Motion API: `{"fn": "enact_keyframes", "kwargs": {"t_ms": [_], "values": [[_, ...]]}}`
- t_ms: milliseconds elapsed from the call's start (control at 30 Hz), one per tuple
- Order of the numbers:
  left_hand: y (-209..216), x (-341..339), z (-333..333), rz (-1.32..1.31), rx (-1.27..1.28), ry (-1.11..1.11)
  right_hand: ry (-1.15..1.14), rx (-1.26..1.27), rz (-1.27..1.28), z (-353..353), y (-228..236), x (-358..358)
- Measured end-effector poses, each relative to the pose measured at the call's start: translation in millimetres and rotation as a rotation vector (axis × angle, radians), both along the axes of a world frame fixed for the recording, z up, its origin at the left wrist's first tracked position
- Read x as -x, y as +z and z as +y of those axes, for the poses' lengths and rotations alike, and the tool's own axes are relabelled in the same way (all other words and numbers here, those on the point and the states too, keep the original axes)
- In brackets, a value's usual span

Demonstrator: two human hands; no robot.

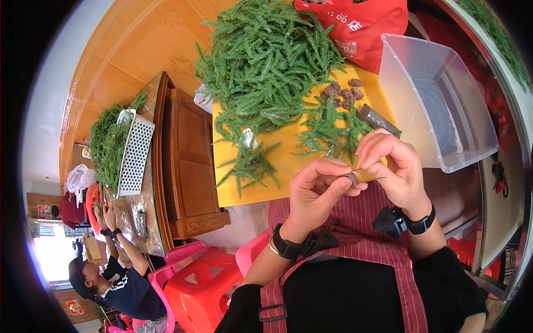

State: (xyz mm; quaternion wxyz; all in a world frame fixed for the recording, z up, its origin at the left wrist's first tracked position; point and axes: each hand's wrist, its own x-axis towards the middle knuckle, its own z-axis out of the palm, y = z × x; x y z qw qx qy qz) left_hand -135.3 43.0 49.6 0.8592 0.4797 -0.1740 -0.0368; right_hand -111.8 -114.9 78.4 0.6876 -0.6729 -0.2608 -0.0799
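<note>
Against a striped apron (363,213), the left hand (316,186) has its fingers clamped on a small brown piece (353,178); the right hand (401,171) pinches an amber strip (366,176) beside it — a thin wire (380,177) sticks out there. Beyond, on the yellow-covered bench (283,186), lie green sprigs (327,130), a dark roll (378,121) and pine cones (347,95) — farther back, a large green heap (266,61) beside a red bag (369,36).
</note>
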Motion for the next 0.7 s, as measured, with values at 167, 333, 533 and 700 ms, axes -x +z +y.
{"fn": "enact_keyframes", "kwargs": {"t_ms": [167,333,533,700], "values": [[-1.5,-0.7,1.3,0.015,-0.003,-0.026,0.004,-0.022,0.028,-0.1,-1.8,2.2],[-4.2,0.9,3.3,-0.026,0.032,-0.049,0.056,-0.046,0.197,-0.5,3.2,3.0],[-0.8,0.4,0.8,-0.126,-0.098,0.056,0.077,0.011,0.148,-1.7,2.7,1.6],[1.1,2.6,1.9,-0.059,-0.092,0.089,0.187,-0.206,0.4,-0.2,6.0,5.7]]}}
